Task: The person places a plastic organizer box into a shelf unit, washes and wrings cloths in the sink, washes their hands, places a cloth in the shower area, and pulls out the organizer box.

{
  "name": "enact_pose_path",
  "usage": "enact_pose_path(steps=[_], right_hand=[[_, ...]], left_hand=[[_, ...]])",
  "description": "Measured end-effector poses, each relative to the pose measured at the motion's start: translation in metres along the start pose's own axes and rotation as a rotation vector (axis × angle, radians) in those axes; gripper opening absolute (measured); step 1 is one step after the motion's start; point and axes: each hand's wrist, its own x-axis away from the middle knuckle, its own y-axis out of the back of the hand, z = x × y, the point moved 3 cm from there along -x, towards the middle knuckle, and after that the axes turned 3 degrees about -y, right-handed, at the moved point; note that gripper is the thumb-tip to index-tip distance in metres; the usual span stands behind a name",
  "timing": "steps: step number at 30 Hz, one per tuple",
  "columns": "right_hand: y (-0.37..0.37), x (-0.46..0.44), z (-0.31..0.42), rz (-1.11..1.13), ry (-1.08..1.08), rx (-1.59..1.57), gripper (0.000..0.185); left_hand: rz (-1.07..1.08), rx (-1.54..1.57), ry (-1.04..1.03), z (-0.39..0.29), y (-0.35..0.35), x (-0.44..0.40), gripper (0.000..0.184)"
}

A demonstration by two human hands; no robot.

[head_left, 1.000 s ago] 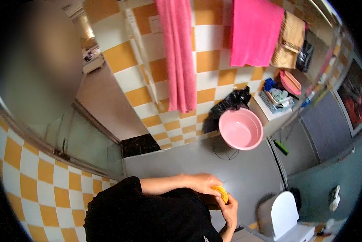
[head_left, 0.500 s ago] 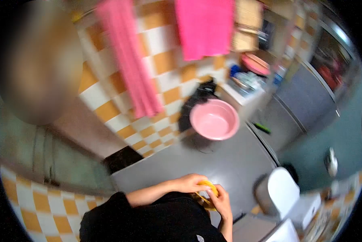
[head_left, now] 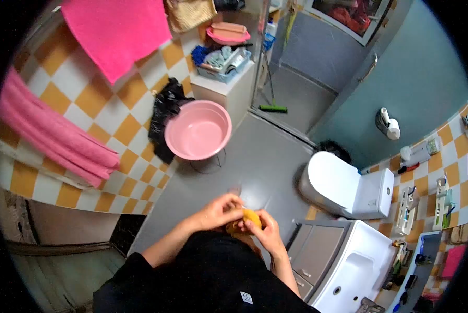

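Both hands meet in front of my black shirt, around a small yellow thing (head_left: 252,215) that looks soft and rounded. Its kind is not clear, and fingers cover part of it. My left hand (head_left: 217,213) is closed on its left side, fingers bent. From the other side my right hand (head_left: 267,229) grips it, thumb and fingers pressed against it. Beyond the hands, a pink basin (head_left: 198,130) rests on a thin wire stand (head_left: 209,163).
A white toilet (head_left: 330,177) stands to the right, with a washbasin (head_left: 356,261) on a grey cabinet (head_left: 315,245) nearer me. Pink towels (head_left: 116,34) hang on the tiled wall. A black plastic bag (head_left: 166,115) hangs beside the basin. A green broom (head_left: 273,108) stands past the glass partition.
My view has turned right, so the basin and towels appear farther left and the washbasin shows. The yellow thing's looped opening no longer shows; it looks more bunched between my hands.
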Motion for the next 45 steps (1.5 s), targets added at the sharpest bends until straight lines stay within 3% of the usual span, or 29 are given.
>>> enact_pose_path(steps=[1, 10, 14, 18, 22, 26, 29, 34, 37, 41, 43, 44, 45], right_hand=[[0.009, -0.013, -0.002, -0.006, -0.061, -0.127, 0.019], [0.120, -0.151, 0.038, -0.323, -0.143, -0.162, 0.020], [0.167, -0.211, 0.073, -0.505, -0.189, -0.317, 0.021], [0.219, -0.264, 0.079, -0.588, -0.279, -0.383, 0.027], [0.268, -0.312, 0.099, -0.695, -0.200, -0.524, 0.030], [0.322, -0.368, 0.118, -0.625, -0.196, -0.532, 0.030], [0.364, -0.417, 0.119, -0.541, -0.240, -0.487, 0.023], [0.435, -0.501, 0.131, -0.343, -0.217, -0.347, 0.017], [0.476, -0.555, 0.135, -0.321, -0.229, -0.114, 0.016], [0.511, -0.628, 0.180, -0.322, -0.212, -0.237, 0.019], [0.541, -0.674, 0.156, -0.411, -0.179, -0.029, 0.019], [0.555, -0.694, 0.151, -0.460, -0.158, 0.076, 0.020], [0.560, -0.710, 0.168, -0.469, -0.167, -0.016, 0.020]], left_hand=[[-0.058, 0.007, 0.028, 0.010, 0.008, -0.015, 0.027], [-0.417, 0.179, 0.099, 0.055, 0.126, -0.157, 0.015], [-0.322, 0.303, 0.240, 0.059, 0.158, -0.242, 0.015], [-0.276, 0.131, 0.222, 0.061, 0.161, -0.345, 0.015], [-0.191, 0.251, 0.119, 0.060, 0.146, -0.451, 0.017], [-0.197, 0.120, 0.085, 0.053, 0.133, -0.523, 0.018], [-0.162, -0.049, 0.182, 0.054, 0.133, -0.558, 0.012], [-0.322, -0.033, 0.264, 0.053, 0.142, -0.603, 0.019], [-0.482, -0.052, 0.293, 0.064, 0.149, -0.621, 0.017], [-0.510, 0.078, 0.306, 0.085, 0.164, -0.667, 0.014], [-0.531, 0.222, 0.436, 0.079, 0.169, -0.690, 0.012], [-0.500, 0.230, 0.390, 0.088, 0.176, -0.709, 0.012], [-0.480, 0.220, 0.378, 0.090, 0.186, -0.733, 0.013]])
